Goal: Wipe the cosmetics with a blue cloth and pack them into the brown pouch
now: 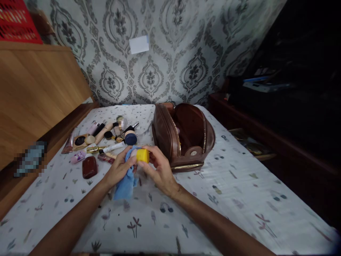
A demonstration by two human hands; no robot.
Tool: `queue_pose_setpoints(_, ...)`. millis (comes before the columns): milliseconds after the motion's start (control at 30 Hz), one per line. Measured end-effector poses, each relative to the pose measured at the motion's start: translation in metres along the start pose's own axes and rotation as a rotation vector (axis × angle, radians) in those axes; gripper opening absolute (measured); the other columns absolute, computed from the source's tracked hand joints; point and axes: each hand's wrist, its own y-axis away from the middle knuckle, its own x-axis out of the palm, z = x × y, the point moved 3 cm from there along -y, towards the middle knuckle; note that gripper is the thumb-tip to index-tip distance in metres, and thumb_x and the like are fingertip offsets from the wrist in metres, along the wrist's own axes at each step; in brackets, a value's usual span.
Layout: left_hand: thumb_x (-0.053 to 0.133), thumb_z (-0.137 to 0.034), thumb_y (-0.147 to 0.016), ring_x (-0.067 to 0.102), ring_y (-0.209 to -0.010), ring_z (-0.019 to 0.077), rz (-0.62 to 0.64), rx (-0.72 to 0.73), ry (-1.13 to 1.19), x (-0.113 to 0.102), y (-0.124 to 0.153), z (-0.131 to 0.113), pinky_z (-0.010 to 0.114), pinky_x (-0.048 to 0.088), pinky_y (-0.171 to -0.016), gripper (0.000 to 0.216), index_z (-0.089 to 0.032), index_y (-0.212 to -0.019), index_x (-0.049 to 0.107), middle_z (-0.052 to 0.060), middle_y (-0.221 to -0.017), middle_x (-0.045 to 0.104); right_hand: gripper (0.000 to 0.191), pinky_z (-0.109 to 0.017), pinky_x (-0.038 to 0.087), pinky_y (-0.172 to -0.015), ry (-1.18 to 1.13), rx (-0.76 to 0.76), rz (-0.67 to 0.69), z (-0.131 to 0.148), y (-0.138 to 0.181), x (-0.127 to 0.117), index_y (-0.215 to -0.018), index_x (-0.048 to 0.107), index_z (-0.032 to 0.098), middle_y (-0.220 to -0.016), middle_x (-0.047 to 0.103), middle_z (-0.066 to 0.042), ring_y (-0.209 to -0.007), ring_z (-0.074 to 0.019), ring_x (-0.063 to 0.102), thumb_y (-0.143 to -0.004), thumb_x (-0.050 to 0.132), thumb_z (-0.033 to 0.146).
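Above the patterned sheet my left hand (122,166) is closed round a light blue cloth (124,186), which hangs down below the fingers. The cloth wraps one end of a small container with a yellow cap (143,155). My right hand (160,169) grips that yellow cap from the right with thumb and fingers. Most of the container's body is hidden by the cloth and fingers. Just right of my hands stands a brown toiletry bag (165,131), its zipped top open. Several cosmetics lie to the left, among them a round dark blue jar (130,138) and a dark red case (90,167).
The printed sheet (149,227) covers the surface under everything. A wooden panel (39,96) borders the left, with a red basket (18,23) on top. At the back is a patterned wall (149,76). A dark wooden edge (255,135) runs along the right.
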Motion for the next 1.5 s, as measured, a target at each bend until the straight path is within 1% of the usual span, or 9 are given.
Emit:
queue_pose_setpoints(333,0.078,-0.070,-0.064,0.045,-0.036,0.0079,0.027,-0.088,0.164,0.006,0.002,-0.004,0.017,0.033,-0.034,0.074,-0.015,-0.110,0.059,-0.007,-0.051,0.055,0.038,-0.038,0.053,-0.102,0.663,-0.484,0.059,0.026,0.003,-0.007,-0.136,0.052,0.015,-0.124,0.060,-0.017,-0.120,-0.0247,0.058,-0.100,0.051,0.028)
queue_pose_setpoints(533,0.078,-0.076,-0.055,0.039,-0.032,0.0067,-0.023,-0.145,0.135,0.019,0.010,-0.020,0.017,0.033,-0.033,0.065,-0.019,-0.075,0.052,-0.009,-0.043,0.047,0.036,-0.039,0.052,-0.103,0.765,-0.611,0.033,0.035,0.001,-0.011,-0.134,0.054,0.014,-0.126,0.060,-0.018,-0.121,-0.0244,0.058,-0.099,0.051,0.016)
queue_pose_setpoints(667,0.070,-0.081,-0.060,0.035,-0.031,0.0058,0.016,-0.144,0.076,0.030,0.014,-0.028,0.018,0.032,-0.032,0.066,-0.019,-0.071,0.053,-0.009,-0.043,0.044,0.038,-0.038,0.052,-0.104,0.679,-0.583,0.005,0.046,-0.002,-0.022,-0.136,0.053,0.016,-0.129,0.059,-0.017,-0.124,-0.0239,0.057,-0.097,0.054,0.014)
queue_pose_setpoints(800,0.064,-0.069,-0.079,0.049,-0.047,0.0091,0.132,0.078,-0.127,0.041,0.010,-0.048,0.020,0.044,-0.046,0.053,-0.017,-0.083,0.061,-0.004,-0.060,0.055,0.041,-0.040,0.053,-0.104,0.590,-0.533,-0.084,0.065,-0.006,-0.046,-0.135,0.053,0.023,-0.128,0.061,-0.013,-0.120,-0.0233,0.060,-0.095,0.061,0.019)
queue_pose_setpoints(933,0.050,-0.040,-0.098,0.059,-0.078,0.0159,0.232,0.546,-0.643,0.066,0.006,-0.077,0.027,0.051,-0.074,0.030,-0.016,-0.087,0.064,0.003,-0.083,0.062,0.039,-0.041,0.057,-0.095,0.500,-0.374,-0.218,0.074,-0.013,-0.082,-0.131,0.055,0.024,-0.123,0.063,-0.010,-0.114,-0.0241,0.063,-0.093,0.064,0.027)
queue_pose_setpoints(1100,0.036,-0.011,-0.100,0.056,-0.120,0.0262,0.111,1.118,-1.311,0.093,0.001,-0.085,0.032,0.054,-0.081,0.038,-0.016,-0.130,0.059,0.013,-0.126,0.064,0.044,-0.042,0.056,-0.093,0.411,-0.154,-0.244,0.071,-0.025,-0.123,-0.131,0.055,0.023,-0.126,0.063,-0.011,-0.112,-0.0248,0.065,-0.092,0.063,0.042)
queue_pose_setpoints(1200,0.037,-0.004,-0.095,0.045,-0.137,0.0303,0.104,1.228,-1.510,0.096,-0.004,-0.081,0.027,0.056,-0.068,0.048,-0.016,-0.137,0.056,0.011,-0.141,0.059,0.045,-0.042,0.056,-0.093,0.450,-0.121,-0.207,0.072,-0.030,-0.137,-0.130,0.055,0.022,-0.127,0.063,-0.011,-0.111,-0.0253,0.065,-0.092,0.063,0.044)
queue_pose_setpoints(1333,0.039,0.002,-0.088,0.049,-0.135,0.0321,0.083,1.263,-1.592,0.092,-0.004,-0.079,0.027,0.058,-0.064,0.052,-0.014,-0.132,0.060,0.008,-0.140,0.062,0.050,-0.039,0.057,-0.088,0.537,-0.077,-0.118,0.076,-0.038,-0.147,-0.136,0.050,0.019,-0.121,0.065,-0.010,-0.102,-0.0234,0.067,-0.091,0.064,0.036)
queue_pose_setpoints(1500,0.036,0.005,-0.087,0.049,-0.136,0.0312,0.028,1.299,-1.512,0.086,0.000,-0.074,0.039,0.058,-0.095,0.055,-0.015,-0.131,0.062,0.009,-0.135,0.065,0.037,-0.036,0.055,-0.087,0.736,-0.043,0.046,0.087,-0.058,-0.144,-0.125,0.057,0.017,-0.115,0.067,-0.009,-0.102,-0.0234,0.066,-0.089,0.065,0.024)
